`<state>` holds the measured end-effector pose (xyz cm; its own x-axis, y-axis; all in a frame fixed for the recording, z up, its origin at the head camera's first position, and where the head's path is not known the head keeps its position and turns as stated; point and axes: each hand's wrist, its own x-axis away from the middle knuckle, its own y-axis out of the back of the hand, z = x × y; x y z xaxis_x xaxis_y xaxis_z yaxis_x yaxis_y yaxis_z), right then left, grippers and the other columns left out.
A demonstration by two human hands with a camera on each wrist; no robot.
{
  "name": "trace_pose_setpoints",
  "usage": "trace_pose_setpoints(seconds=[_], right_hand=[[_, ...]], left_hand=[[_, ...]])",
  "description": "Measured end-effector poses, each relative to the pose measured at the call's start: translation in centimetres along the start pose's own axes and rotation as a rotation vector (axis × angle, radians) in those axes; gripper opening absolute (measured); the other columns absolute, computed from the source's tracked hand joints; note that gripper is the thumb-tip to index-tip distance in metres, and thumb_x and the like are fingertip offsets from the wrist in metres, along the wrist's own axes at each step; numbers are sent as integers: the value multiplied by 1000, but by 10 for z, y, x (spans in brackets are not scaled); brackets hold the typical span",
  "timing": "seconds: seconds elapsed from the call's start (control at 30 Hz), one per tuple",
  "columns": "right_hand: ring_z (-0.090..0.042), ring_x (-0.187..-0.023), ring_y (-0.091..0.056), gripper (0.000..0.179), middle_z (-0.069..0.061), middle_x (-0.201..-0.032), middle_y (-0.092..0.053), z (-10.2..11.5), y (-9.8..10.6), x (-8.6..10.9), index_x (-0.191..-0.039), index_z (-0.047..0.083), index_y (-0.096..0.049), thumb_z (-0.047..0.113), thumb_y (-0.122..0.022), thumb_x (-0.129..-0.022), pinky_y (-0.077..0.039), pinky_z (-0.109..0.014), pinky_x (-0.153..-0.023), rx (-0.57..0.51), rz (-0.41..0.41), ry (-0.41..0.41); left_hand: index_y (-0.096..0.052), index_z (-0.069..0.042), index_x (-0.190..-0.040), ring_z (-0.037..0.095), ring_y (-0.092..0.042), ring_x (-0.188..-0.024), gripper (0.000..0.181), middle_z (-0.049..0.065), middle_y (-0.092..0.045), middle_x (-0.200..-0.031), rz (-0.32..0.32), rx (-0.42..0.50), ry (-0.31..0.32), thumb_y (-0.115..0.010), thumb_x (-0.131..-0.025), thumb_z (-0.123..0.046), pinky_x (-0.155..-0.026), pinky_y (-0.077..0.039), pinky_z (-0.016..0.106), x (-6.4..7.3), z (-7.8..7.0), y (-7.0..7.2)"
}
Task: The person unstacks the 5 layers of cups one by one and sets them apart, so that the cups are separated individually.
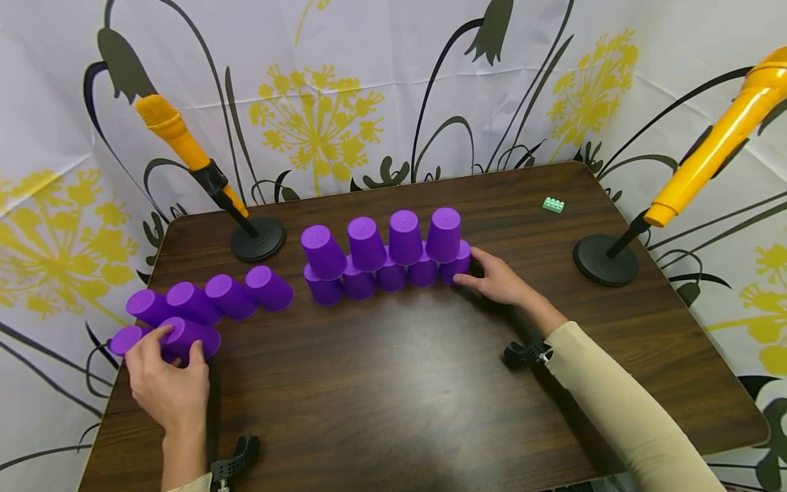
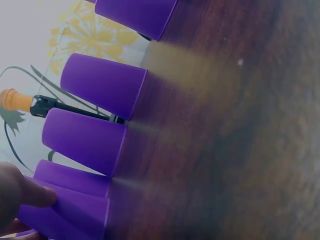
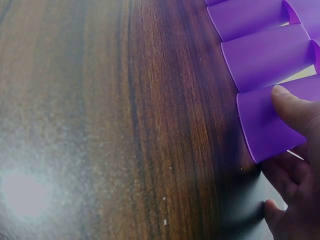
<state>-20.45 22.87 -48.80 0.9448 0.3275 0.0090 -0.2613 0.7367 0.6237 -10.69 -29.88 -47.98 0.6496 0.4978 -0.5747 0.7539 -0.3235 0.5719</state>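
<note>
On the left, my left hand (image 1: 169, 383) grips an upside-down purple cup (image 1: 199, 336) between thumb and fingers; the left wrist view shows the thumb across this cup (image 2: 75, 212). Another purple cup (image 1: 125, 338) stands just left of it, and several more (image 1: 230, 296) are lined up behind. At mid-table, several inverted cups form a bottom row (image 1: 391, 275) with an upper row (image 1: 406, 236) stacked on top. My right hand (image 1: 501, 281) holds the bottom row's right end cup (image 3: 265, 125), thumb in front and fingers behind, mostly hidden in the head view.
An orange microphone on a black stand (image 1: 258, 239) is at the back left, and another orange microphone (image 1: 719, 137) leans over its stand at the right. A small green toy brick (image 1: 553, 204) lies near the back right edge. Flowered cloth hangs behind the brown table (image 1: 399, 396).
</note>
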Motion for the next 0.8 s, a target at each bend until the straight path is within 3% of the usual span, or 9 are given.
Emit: trace_pose_setpoints(seconds=[0.13,0.23,0.33,0.43,0.57,0.67,0.8], right_hand=[[-33,-133,-44,67,-18,-141,-51,-1,0,0,-148,4,-38,27,-69,-93,-34,-50,-109,-2,0,5],[-33,-133,-45,67,-18,-141,-51,-1,0,0,-148,5,-38,27,-69,-93,-34,-50,-109,-1,1,7],[-32,-133,-44,67,-17,-141,-51,-2,0,0,-148,5,-38,28,-69,-93,-34,-51,-109,-1,2,6],[-33,-133,-44,68,-17,-142,-50,-1,0,0,-149,5,-38,28,-69,-93,-34,-51,-109,-2,4,0],[-33,-133,-44,68,-18,-142,-50,-1,0,0,-149,5,-37,28,-69,-93,-34,-51,-109,-3,3,-4],[-33,-133,-44,68,-18,-141,-50,0,0,0,-149,5,-37,27,-69,-93,-34,-51,-109,2,-3,-3],[-33,-132,-45,68,-19,-141,-51,-1,0,0,-149,4,-37,27,-69,-93,-34,-50,-109,6,-7,-1]], left_hand=[[-67,-7,-116,36,-56,-111,39,18,-58,-119,-40,5,-46,-77,-78,-12,-84,-48,41,-4,-5,5],[-68,-6,-114,36,-55,-113,35,17,-59,-119,-84,5,-103,-73,-81,-17,-83,-44,58,-8,-13,8],[-69,-7,-114,34,-56,-113,34,14,-61,-120,-128,24,-153,-70,-83,-21,-85,-46,56,-13,-29,9],[-71,-8,-114,32,-57,-114,35,13,-63,-121,-150,100,-213,-70,-83,-23,-92,-46,49,-16,-53,7],[-71,-6,-115,35,-57,-114,35,15,-63,-122,-108,222,-334,-69,-83,-22,-98,-44,44,-17,-87,-4],[-70,-6,-117,37,-56,-113,36,16,-62,-124,-37,299,-413,-69,-84,-22,-97,-45,45,-15,-107,-15],[-68,-7,-122,34,-56,-116,40,14,-61,-127,83,402,-471,-71,-84,-19,-94,-46,45,-12,-129,-33]])
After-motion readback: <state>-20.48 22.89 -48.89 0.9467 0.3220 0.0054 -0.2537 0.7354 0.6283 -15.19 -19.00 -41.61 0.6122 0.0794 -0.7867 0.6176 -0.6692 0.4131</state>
